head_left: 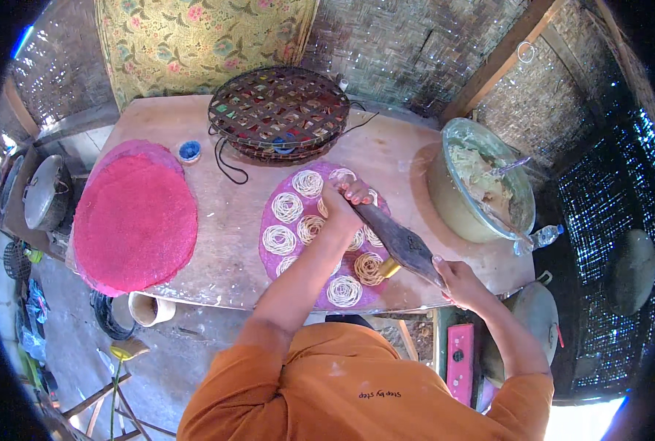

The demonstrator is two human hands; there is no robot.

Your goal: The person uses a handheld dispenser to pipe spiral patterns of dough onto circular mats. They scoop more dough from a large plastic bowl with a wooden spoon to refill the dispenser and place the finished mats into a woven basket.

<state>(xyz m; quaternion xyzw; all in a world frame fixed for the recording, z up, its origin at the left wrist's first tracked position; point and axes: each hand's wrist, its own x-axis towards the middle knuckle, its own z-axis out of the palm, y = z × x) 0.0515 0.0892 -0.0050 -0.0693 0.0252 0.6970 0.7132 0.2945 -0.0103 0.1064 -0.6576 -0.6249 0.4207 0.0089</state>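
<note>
Wooden press (399,237) slants far-left to near-right, left hand (344,203) wrapped round its far end, right hand (459,282) clamped on its near end, closer to the brass-coloured cylinder (390,267).

Small words (379,395) are sitting on an orange shirt (335,367).
The words are making one short line across the front of the shirt, and there are three of them, all in dark letters. In this view, the letters are standing upside down. A long dark tool (392,234) is also showing some black marks (413,243) on its wide middle part. Those marks are looking a bit like writing, but they are coming out too tiny and blurry to read.
</note>
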